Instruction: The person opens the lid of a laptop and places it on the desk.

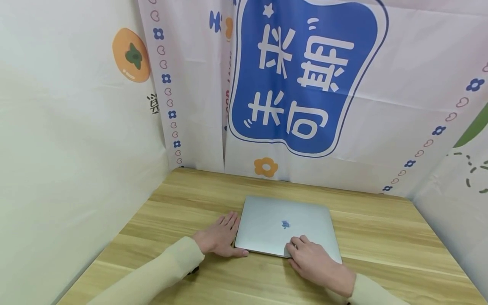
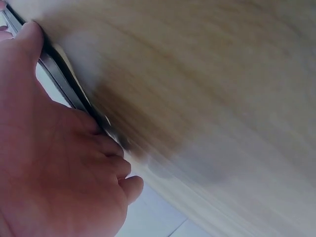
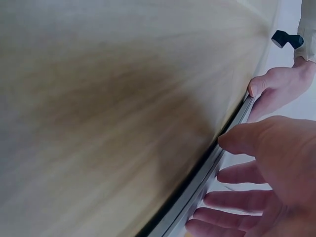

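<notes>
A silver laptop (image 1: 282,231) with an apple logo on its lid lies closed on the wooden table. My left hand (image 1: 221,238) rests against its left side, fingers extended along that edge and thumb at the near left corner. At the near edge, right of the middle, my right hand (image 1: 314,260) touches the laptop. Its fingertips rest on the lid while its thumb (image 3: 237,139) meets the front edge, as the right wrist view shows. In the left wrist view the left hand (image 2: 59,163) lies beside the laptop's dark edge (image 2: 61,79).
The wooden table (image 1: 389,245) reaches back to a white printed cloth (image 1: 198,106) with a blue panel of white characters. Another pale cloth wall (image 1: 76,140) stands along the left side. A small dark object (image 3: 287,39) sits at the left sleeve.
</notes>
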`<state>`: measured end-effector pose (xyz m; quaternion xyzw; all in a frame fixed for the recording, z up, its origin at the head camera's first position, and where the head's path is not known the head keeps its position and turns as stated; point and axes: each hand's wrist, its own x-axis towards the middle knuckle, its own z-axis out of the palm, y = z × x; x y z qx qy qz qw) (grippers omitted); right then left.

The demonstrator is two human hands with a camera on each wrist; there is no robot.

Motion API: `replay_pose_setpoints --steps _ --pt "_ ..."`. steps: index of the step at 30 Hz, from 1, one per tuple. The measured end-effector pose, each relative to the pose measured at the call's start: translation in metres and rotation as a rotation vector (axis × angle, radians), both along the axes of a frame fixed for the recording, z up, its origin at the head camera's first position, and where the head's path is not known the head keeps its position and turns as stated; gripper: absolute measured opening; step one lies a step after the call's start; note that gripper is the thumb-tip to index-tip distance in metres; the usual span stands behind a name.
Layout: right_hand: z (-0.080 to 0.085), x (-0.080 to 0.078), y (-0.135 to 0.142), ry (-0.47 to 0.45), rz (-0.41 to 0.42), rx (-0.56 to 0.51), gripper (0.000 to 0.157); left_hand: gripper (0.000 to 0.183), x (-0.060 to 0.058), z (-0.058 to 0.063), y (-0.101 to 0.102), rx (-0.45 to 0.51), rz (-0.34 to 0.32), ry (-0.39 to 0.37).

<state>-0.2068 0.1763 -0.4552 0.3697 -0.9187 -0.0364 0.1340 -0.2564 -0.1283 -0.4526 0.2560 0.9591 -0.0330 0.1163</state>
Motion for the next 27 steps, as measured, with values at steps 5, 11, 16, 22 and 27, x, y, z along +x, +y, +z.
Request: replay_pose_setpoints --steps 5,11,16,22,27 --pt "-0.001 -0.002 -0.004 0.018 0.007 -0.002 0.02 0.116 0.0 0.0 0.001 -0.014 0.009 -0.004" --pt "-0.001 -0.003 -0.008 0.068 0.04 0.003 0.013 0.115 0.001 0.003 0.002 -0.03 0.013 -0.009" --pt "-0.001 -0.003 -0.01 0.097 0.064 0.026 0.012 0.114 0.001 0.002 0.002 -0.02 0.013 -0.017" --pt "0.0 -0.002 -0.011 0.118 0.11 0.081 0.022 0.115 0.001 0.0 0.0 -0.009 0.009 -0.019" --pt "0.001 -0.002 -0.013 0.142 0.149 0.146 0.024 0.116 0.0 -0.001 -0.001 -0.004 -0.001 -0.012"
